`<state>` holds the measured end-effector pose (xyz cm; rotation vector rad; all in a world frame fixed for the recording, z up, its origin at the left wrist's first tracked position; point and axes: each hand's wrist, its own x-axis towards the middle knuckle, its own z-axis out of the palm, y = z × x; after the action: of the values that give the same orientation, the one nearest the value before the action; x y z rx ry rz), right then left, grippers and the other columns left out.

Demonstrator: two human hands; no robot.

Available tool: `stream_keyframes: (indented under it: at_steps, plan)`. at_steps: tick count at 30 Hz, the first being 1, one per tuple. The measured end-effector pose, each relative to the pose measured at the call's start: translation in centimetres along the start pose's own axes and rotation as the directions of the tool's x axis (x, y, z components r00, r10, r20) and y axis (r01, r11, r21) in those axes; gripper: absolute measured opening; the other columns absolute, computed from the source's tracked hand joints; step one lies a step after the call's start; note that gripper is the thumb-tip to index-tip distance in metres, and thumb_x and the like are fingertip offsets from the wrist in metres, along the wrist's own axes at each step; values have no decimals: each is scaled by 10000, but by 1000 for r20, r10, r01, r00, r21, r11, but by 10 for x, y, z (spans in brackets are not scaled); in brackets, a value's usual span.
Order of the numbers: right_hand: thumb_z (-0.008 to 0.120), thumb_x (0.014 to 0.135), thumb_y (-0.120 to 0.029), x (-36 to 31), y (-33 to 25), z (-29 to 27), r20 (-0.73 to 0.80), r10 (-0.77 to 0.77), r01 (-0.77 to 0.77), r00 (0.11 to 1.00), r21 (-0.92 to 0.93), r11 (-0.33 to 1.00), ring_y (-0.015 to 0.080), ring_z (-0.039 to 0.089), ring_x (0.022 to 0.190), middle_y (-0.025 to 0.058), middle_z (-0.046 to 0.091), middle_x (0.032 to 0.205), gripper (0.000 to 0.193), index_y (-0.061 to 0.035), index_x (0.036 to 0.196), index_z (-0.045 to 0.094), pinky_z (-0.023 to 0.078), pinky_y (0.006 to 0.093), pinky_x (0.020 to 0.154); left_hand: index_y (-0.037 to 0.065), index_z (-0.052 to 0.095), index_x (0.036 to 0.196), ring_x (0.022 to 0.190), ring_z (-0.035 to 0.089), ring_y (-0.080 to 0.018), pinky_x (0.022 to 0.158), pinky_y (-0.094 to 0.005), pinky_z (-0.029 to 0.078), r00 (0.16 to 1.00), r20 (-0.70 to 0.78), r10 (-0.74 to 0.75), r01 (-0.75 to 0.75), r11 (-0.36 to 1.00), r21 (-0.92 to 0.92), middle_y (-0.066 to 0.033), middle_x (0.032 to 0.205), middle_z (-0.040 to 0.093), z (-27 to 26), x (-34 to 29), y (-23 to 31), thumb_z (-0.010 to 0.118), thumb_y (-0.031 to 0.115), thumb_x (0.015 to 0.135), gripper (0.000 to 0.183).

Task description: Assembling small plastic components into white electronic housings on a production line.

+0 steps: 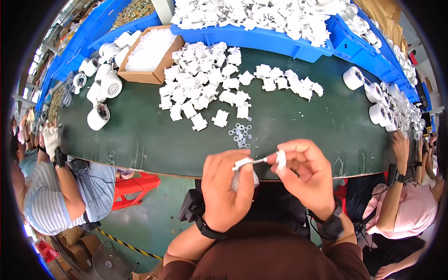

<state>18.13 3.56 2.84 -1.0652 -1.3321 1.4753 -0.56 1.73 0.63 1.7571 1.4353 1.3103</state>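
Close to the front edge of the green table, my left hand (221, 193) is closed around a white plastic part (241, 163), pinched between thumb and fingers. A thin light rod (259, 161) reaches from that part toward my right hand (310, 170). Between its thumb and fingertips my right hand grips a small white plastic piece (281, 159) at the rod's other end. Whether the rod joins the two pieces is too small to tell. Just beyond my hands lies a cluster of small translucent rings (240, 135).
A heap of white plastic brackets (200, 79) covers the table's middle, below a blue bin (261, 39). An open cardboard box (140, 77) holds small translucent pieces. White round housings (99, 116) stand left and more (379, 114) right. Co-workers sit on both sides.
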Motion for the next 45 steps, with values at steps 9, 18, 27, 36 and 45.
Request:
stream_keyframes:
  at_steps: [9, 18, 27, 36, 45]
  plan:
    - [673, 908, 112, 0, 8, 28, 62, -69, 71, 996, -31, 997, 170, 641, 1203, 111, 677, 1277, 437, 23, 1329, 597, 498, 315, 1029, 13, 663, 1194, 930, 566, -316, 852, -395, 456, 996, -23, 90, -87, 992, 96, -139, 1106, 684, -2, 2, -6, 575, 15, 909, 299]
    - [760, 854, 65, -2, 20, 47, -120, -274, 248, 954, -198, 948, 155, 667, 918, 98, 713, 1069, 380, -4, 1220, 688, 531, 287, 819, -2, 646, 1195, 939, 555, -330, 868, -422, 447, 990, -57, 130, -123, 986, 108, -144, 1130, 673, 4, -5, -14, 481, 248, 973, 373]
    - [783, 825, 62, -6, 26, 54, -158, -359, 306, 920, -283, 909, 238, 642, 889, 79, 722, 1017, 390, -26, 1196, 701, 510, 331, 820, 9, 651, 1159, 909, 587, -293, 850, -395, 424, 980, -55, 191, -183, 974, 133, -106, 1078, 692, 5, -4, -15, 532, 251, 958, 336]
    - [646, 979, 24, 19, 18, 17, -132, -185, 122, 974, -380, 917, 132, 664, 927, 81, 706, 1034, 150, 25, 1121, 694, 533, 270, 826, -26, 640, 1053, 892, 556, -309, 819, -403, 441, 988, -89, 127, -105, 970, 218, -150, 1032, 674, -33, -4, -23, 481, 167, 998, 256]
    - [736, 855, 33, 40, 31, 40, 19, -436, 284, 900, -783, 553, 262, 636, 802, 105, 648, 916, 111, -11, 949, 699, 506, 337, 668, 44, 671, 1063, 946, 619, -317, 836, -404, 488, 989, -83, 122, -97, 960, 263, -136, 1106, 672, -28, -1, -21, 776, 54, 779, 303]
